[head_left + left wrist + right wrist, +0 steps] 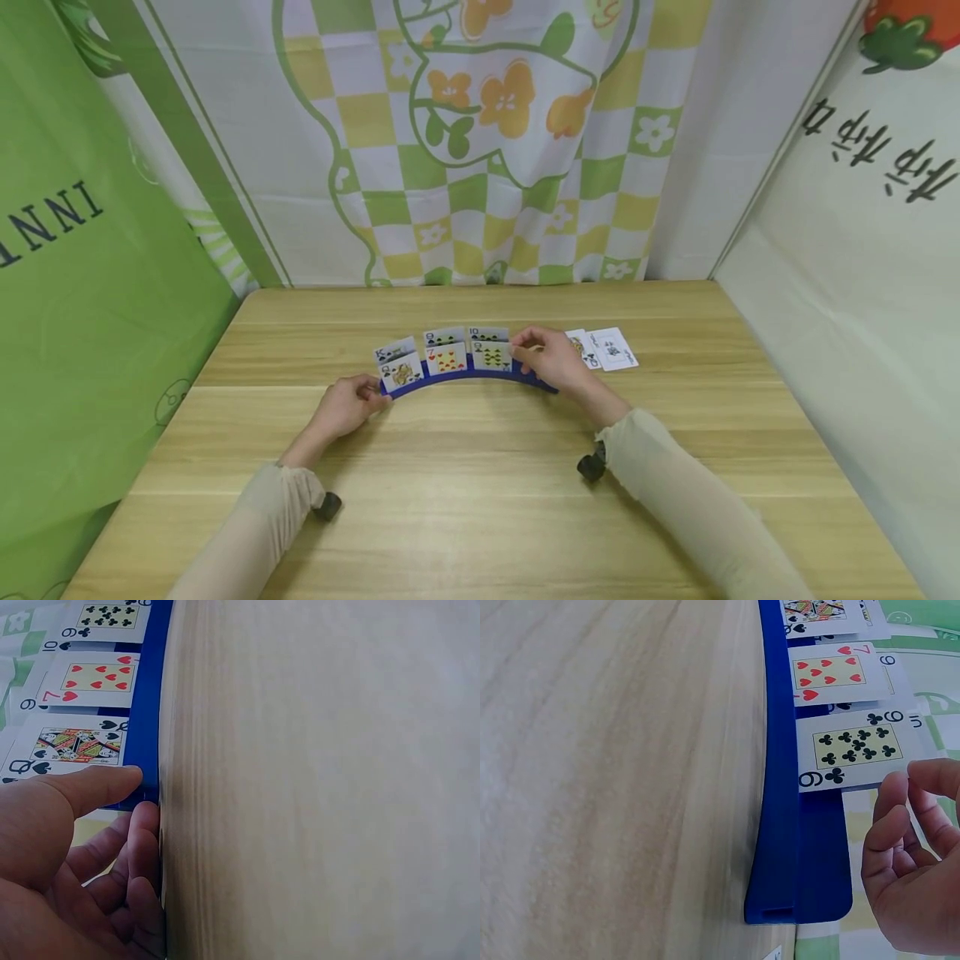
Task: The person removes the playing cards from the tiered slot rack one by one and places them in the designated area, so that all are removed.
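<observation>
I watch the person's two hands from afar, both at a curved blue card holder point(782, 765) on the far part of the wooden table point(450, 483). The left hand point(347, 408) grips the holder's left end. The right hand point(558, 360) pinches the nine of clubs point(859, 750) by its far right corner; I cannot tell whether the ten point(489, 334) behind it is caught in the same pinch. These two make the right-hand pair; the seven of hearts point(447, 358) fronts the middle pair, and on the left the queen of spades point(402, 372) stands before a king point(395, 350).

My worry is that right pinch: with only a corner held, a sideways tug could tilt the nine or drag the ten along. If the left grip slackened, I judge the holder could swivel and the cards lean or slide. A careless swing to the right could also scatter the two loose cards point(612, 348) lying just beside the right hand.

Only the head view gives me the faces of those loose cards. The right wrist view shows what the hand masks there: the holder's plain blue right end. The left wrist view shows me best the left thumb point(105, 785) lying over the blue end, the other fingers curled beyond it.
</observation>
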